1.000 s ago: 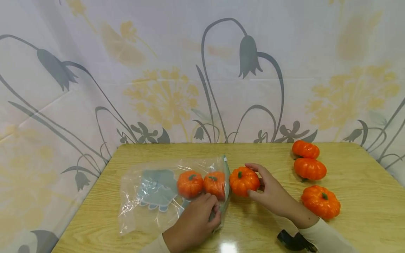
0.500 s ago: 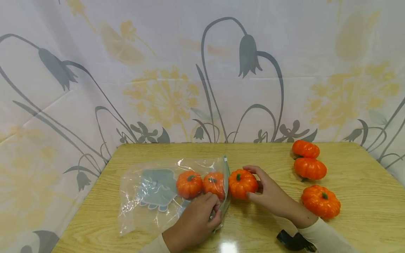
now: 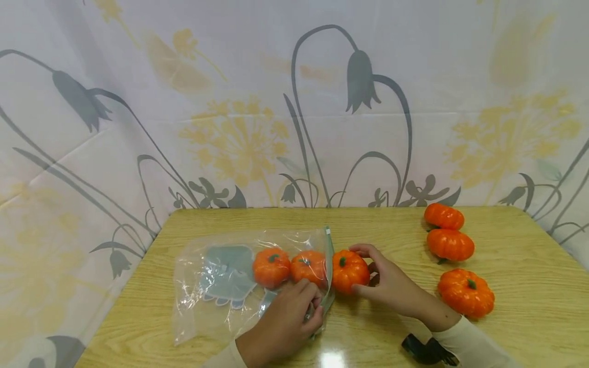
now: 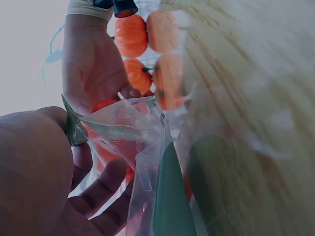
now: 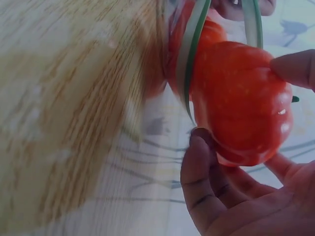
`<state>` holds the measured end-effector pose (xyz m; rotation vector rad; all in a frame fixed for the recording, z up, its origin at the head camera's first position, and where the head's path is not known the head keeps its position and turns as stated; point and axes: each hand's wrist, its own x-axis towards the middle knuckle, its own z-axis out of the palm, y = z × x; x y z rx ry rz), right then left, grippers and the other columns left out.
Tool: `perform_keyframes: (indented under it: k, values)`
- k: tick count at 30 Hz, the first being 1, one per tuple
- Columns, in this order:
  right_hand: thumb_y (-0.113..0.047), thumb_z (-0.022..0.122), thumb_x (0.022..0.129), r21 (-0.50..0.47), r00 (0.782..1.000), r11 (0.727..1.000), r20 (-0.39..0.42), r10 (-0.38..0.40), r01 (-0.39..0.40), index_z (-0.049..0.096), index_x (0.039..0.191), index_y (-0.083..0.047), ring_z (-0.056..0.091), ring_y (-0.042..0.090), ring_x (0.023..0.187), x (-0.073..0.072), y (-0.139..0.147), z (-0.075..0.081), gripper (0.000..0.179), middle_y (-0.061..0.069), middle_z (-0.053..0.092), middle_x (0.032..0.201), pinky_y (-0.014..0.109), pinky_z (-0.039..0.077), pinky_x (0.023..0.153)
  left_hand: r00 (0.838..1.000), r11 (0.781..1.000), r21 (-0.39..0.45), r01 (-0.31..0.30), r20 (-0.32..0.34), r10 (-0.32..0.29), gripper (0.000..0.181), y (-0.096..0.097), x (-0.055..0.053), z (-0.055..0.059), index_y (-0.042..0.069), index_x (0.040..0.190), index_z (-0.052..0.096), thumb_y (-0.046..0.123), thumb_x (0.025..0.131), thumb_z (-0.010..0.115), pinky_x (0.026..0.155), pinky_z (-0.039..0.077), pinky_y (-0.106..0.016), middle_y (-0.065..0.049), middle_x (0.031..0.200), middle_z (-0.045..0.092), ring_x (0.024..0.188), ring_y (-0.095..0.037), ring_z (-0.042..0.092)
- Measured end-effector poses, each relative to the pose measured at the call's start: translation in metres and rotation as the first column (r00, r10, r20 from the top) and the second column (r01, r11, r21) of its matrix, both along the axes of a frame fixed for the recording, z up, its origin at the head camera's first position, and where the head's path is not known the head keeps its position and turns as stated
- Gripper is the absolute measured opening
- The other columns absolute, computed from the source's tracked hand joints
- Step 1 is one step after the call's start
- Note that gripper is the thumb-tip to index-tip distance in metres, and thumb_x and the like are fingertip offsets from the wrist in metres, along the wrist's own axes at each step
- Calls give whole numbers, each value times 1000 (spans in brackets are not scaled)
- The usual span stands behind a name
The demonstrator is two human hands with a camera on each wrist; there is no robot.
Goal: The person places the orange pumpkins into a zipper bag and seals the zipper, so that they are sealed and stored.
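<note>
A clear zip bag with a green edge lies flat, its mouth toward the right. Inside it sit two orange toy pumpkins, the left pumpkin touching or nearly touching the second pumpkin by the mouth. My left hand pinches the near lip of the mouth between thumb and fingers, lifting it, as the left wrist view shows at the green strip. With thumb and fingers around it, my right hand grips a third pumpkin right at the mouth, partly behind the green edge.
On the right of the wooden table lie a far pumpkin, a middle pumpkin close to it, and a nearer pumpkin beside the right forearm. A black wrist device is by the right sleeve. A patterned curtain hangs behind.
My right hand has moved the gripped pumpkin slightly left and toward me, against the bag's mouth. The two pumpkins inside have shifted a little left. My left hand stays in place.
</note>
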<state>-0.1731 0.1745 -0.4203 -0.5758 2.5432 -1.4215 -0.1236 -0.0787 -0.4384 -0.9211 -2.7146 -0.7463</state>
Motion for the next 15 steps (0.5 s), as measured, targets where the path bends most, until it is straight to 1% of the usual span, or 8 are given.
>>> perform_keyframes:
  k: [2, 4, 8, 12, 15]
  values:
    - [-23, 78, 84, 19, 1000, 1000, -16, 5, -4, 38, 143, -12, 59, 19, 92, 0, 0, 0, 72, 25, 44, 144, 26, 53, 73, 1000, 1000, 0, 3, 8, -3, 11, 0, 0, 0, 24, 89, 51, 21, 93, 61, 78, 38, -20, 14, 84, 45, 76, -1, 42]
    - [-25, 78, 84, 30, 999, 999, -33, 15, -14, 39, 143, -13, 58, 16, 90, 0, 1, -1, 72, 25, 46, 143, 25, 52, 71, 1000, 1000, 3, 7, 18, -7, 11, 0, 1, 0, 24, 91, 51, 21, 93, 61, 78, 38, -20, 14, 85, 46, 75, -1, 42]
    - [-24, 80, 83, 31, 999, 999, -44, 23, -21, 40, 141, -16, 59, 13, 90, 0, 1, -4, 71, 25, 48, 143, 25, 53, 72, 1000, 1000, 15, 17, 26, -17, 10, 0, 1, 0, 24, 92, 52, 22, 94, 62, 76, 38, -19, 13, 86, 47, 76, -1, 43]
    - [-22, 80, 83, 6, 997, 998, -51, 55, -54, 39, 142, -12, 59, 14, 93, 0, 2, -4, 72, 28, 48, 144, 26, 54, 72, 999, 999, 25, 20, 35, -21, 8, 0, 1, 0, 24, 94, 53, 22, 94, 61, 77, 39, -20, 13, 88, 47, 78, -1, 44]
    - [-21, 79, 84, -16, 996, 997, -46, 70, -71, 38, 143, -11, 59, 15, 93, 1, 2, -3, 73, 28, 45, 145, 26, 55, 71, 999, 1000, 24, 20, 49, -21, 8, 0, 1, 1, 24, 95, 53, 23, 95, 61, 79, 38, -21, 13, 90, 48, 80, -1, 44]
